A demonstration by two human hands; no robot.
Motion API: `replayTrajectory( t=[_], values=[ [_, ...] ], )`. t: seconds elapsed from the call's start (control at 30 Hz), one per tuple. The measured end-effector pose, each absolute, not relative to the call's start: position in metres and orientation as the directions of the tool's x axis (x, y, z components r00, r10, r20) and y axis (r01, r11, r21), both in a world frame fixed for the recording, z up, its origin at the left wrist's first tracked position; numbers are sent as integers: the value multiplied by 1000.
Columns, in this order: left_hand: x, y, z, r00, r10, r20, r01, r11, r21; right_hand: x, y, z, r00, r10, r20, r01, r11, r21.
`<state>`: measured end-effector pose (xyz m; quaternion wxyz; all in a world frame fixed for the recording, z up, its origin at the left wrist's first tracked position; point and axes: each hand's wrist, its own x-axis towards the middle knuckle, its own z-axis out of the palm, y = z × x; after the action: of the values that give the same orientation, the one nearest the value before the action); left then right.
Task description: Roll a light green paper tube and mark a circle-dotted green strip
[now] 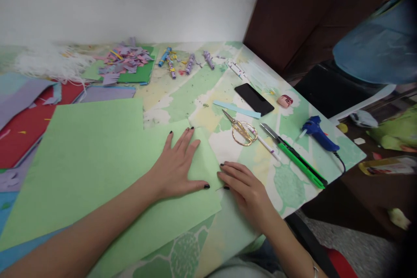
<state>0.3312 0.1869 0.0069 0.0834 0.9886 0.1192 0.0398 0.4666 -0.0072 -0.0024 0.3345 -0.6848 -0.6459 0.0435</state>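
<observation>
A large light green sheet of paper (94, 156) covers the left and front of the table. Its right part lies at a slight angle, and I cannot tell whether that is a second sheet. My left hand (176, 165) rests flat on this right part, fingers spread and thumb stretched toward the right edge. At that edge, my right hand (246, 191) has its fingers and thumb drawn together on the paper's border. Gold-handled scissors (243, 132) lie beyond my right hand, beside a white marker (267, 145) and a green utility knife (295, 158).
A black phone (254, 99), a light blue paper strip (237, 109) and a blue glue gun (321, 134) lie on the right. Purple and pink paper scraps (127, 61), rolled paper pieces (190, 64) and white shreds (52, 65) are at the back. The table's edge slopes down the right side.
</observation>
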Motion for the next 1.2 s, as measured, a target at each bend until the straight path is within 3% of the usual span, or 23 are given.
replayTrajectory(
  t=[0.23, 0.4, 0.77, 1.2],
  values=[
    [332, 217, 16, 963, 271, 14, 257, -926, 277, 466, -6, -1, 171, 911, 376, 848, 59, -526],
    [338, 239, 15, 924, 383, 17, 367, -896, 249, 466, -5, 0, 171, 909, 379, 850, 58, -524],
    [347, 248, 18, 916, 399, 31, 368, -869, 331, 466, -6, -2, 179, 912, 370, 841, 53, -538],
    [346, 249, 16, 923, 382, 33, 355, -884, 303, 466, -5, 0, 188, 908, 374, 839, 49, -542]
  ],
)
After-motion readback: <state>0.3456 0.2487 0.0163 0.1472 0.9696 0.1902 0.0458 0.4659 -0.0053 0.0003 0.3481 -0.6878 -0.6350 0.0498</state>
